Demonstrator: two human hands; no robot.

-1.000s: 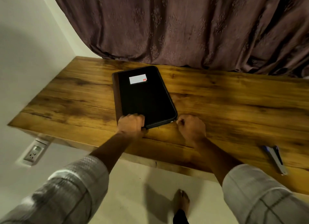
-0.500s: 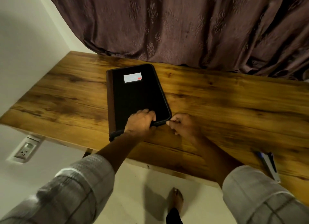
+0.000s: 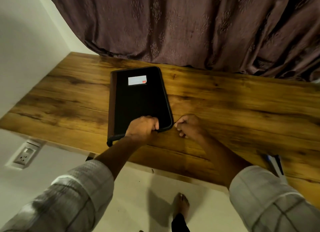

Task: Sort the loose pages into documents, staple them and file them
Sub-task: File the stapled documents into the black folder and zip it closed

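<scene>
Black folder [image 3: 140,100]: left hand [image 3: 142,128] grips its near edge, right hand [image 3: 189,126] pinches the corner zip pull [image 3: 174,124].

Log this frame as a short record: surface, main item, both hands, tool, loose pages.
surface: wooden desk, curtain behind it
main item: black zip folder lying flat, cover shut, white label on top
left hand: grips the folder's near edge
right hand: pinches what looks like the zip pull at the folder's near right corner
tool: stapler at the desk's near right edge, partly hidden by the sleeve
loose pages: none in view
</scene>
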